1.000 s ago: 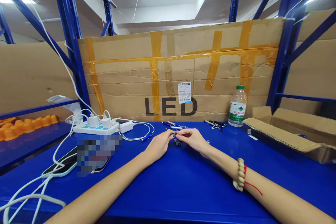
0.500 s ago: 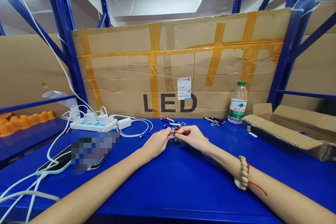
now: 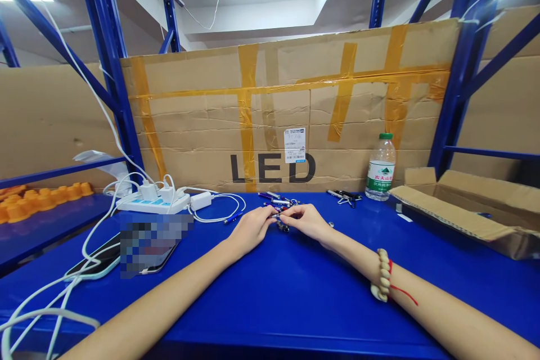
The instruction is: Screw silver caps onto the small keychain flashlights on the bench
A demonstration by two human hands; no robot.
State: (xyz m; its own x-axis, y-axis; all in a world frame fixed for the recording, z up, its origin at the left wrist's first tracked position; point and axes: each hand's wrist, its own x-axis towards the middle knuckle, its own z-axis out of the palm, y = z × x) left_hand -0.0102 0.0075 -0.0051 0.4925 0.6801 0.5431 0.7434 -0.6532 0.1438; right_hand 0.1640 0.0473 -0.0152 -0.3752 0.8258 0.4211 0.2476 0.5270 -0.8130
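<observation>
My left hand (image 3: 252,232) and my right hand (image 3: 309,223) meet over the middle of the blue table (image 3: 270,287). Both are closed in a pinch, fingertips nearly touching, around a small slim silvery piece (image 3: 275,216); its kind is mostly hidden by the fingers. Just behind them lies a loose pile of pens (image 3: 274,198), blue and silver, partly covered by my right hand. Small dark metallic bits (image 3: 283,227) sit on the table under the fingertips. Left of the pile, a single blue pen (image 3: 233,217) rests near my left hand.
Black pens and a metal clip (image 3: 345,197) lie at the back right, beside a water bottle (image 3: 380,169). An open cardboard box (image 3: 459,219) stands far right. At left are a white power strip (image 3: 126,203), phones (image 3: 95,259) and trailing white cables (image 3: 63,312).
The view has shifted slightly. Both hands keep the same pinch over the same spot, with hardly any movement of the fingers.
</observation>
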